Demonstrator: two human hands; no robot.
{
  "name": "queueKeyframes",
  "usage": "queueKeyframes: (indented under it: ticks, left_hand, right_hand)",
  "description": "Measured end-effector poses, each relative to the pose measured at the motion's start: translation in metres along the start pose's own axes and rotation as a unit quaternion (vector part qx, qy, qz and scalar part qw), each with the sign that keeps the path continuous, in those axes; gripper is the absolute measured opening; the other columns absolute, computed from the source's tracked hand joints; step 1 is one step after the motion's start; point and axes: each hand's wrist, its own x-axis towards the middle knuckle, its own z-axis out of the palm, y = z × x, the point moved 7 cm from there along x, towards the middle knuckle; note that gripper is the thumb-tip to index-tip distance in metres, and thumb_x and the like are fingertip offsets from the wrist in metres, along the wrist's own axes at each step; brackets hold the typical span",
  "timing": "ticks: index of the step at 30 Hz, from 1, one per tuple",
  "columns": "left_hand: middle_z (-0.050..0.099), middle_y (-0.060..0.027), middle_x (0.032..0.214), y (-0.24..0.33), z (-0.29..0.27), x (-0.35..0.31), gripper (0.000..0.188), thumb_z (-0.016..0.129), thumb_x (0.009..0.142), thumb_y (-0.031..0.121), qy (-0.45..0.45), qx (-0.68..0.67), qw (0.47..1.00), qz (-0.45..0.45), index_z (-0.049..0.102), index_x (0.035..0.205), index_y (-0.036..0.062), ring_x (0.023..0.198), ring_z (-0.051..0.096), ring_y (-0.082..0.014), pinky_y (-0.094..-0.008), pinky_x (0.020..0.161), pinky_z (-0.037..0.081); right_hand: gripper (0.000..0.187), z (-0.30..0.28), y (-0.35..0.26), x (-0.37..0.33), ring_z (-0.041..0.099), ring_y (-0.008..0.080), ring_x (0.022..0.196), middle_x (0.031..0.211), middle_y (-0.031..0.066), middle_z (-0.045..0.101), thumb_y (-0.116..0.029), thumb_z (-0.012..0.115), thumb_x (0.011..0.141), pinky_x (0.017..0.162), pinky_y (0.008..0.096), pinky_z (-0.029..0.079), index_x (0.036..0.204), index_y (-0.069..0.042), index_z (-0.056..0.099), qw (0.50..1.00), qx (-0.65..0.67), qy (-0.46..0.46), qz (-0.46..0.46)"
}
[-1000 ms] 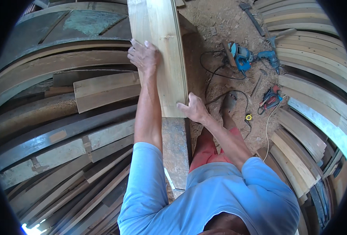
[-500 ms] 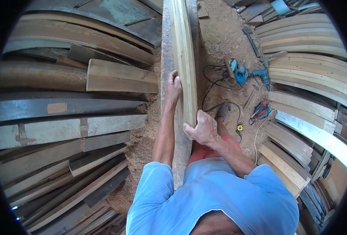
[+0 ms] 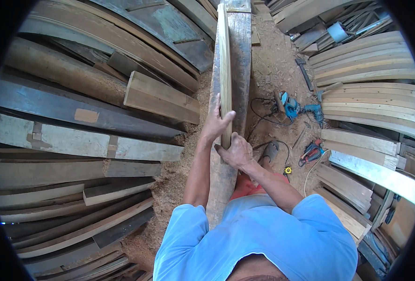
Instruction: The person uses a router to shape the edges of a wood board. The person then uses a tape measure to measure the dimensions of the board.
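A long, pale wooden plank [image 3: 224,61] runs lengthwise along the left side of a narrow, worn workbench [image 3: 240,61], with a narrow face turned up. My left hand [image 3: 217,122] grips it from the left near its close end, the thumb laid across the top. Closer to me, my right hand [image 3: 236,151] is closed around the plank's near end, which it partly hides.
Stacked boards [image 3: 67,140] crowd the left side, and curved planks [image 3: 366,112] are piled on the right. On the shaving-strewn floor lie blue power tools [image 3: 291,107], a red-and-blue tool [image 3: 312,152], a hammer [image 3: 304,74], a yellow tape measure [image 3: 288,170] and cables.
The plank has rolled so that a narrower face shows, and it sits further left on the bench, baring the top on its right. My left hand has come nearer to my right hand.
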Motion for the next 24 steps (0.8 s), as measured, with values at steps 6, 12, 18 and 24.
queueKeyframes:
  ticks: [6,12,18,24]
  left_hand:
    - [0.054,-0.0366,0.134,-0.009,-0.011,0.004,0.098,0.066,0.083,0.014,0.089,0.270,0.958,-0.023,0.009,0.162,0.0070,0.124,0.057,-0.0484,-0.0481,0.108,0.046]
    - [0.045,-0.0351,0.149,0.007,-0.015,-0.026,0.101,0.063,0.078,0.011,0.007,0.146,0.986,-0.086,0.010,0.164,0.0079,0.137,0.048,-0.0474,-0.0445,0.117,0.039]
    - [0.048,-0.0316,0.148,-0.030,-0.050,-0.122,0.100,0.063,0.078,0.009,-0.024,0.200,0.979,-0.041,0.013,0.164,0.0148,0.132,0.053,-0.0475,-0.0467,0.110,0.045]
    - [0.053,-0.0288,0.145,-0.037,-0.066,-0.180,0.103,0.063,0.076,0.005,-0.036,0.218,0.973,0.059,0.013,0.165,0.0198,0.129,0.056,-0.0464,-0.0470,0.108,0.047]
  right_hand:
    - [0.067,0.011,-0.011,0.002,0.071,0.0423,0.094,0.093,0.0284,0.070,-0.054,0.079,0.074,0.083,0.0508,0.056,0.102,0.006,0.065,0.999,0.025,-0.024,0.008]
    - [0.056,0.019,0.041,0.010,0.072,0.0351,0.093,0.097,0.0256,0.072,-0.048,0.075,0.083,0.084,0.0441,0.056,0.102,0.005,0.067,0.984,0.092,-0.155,-0.002]
    - [0.040,-0.025,0.104,-0.003,0.072,0.0332,0.092,0.095,0.0209,0.073,-0.039,0.071,0.089,0.084,0.0435,0.055,0.101,-0.001,0.068,0.991,-0.003,-0.111,0.069]
    - [0.033,-0.047,0.130,0.018,0.071,0.0327,0.093,0.097,0.0207,0.073,-0.033,0.069,0.090,0.086,0.0442,0.054,0.098,-0.001,0.068,0.994,-0.005,-0.057,0.090]
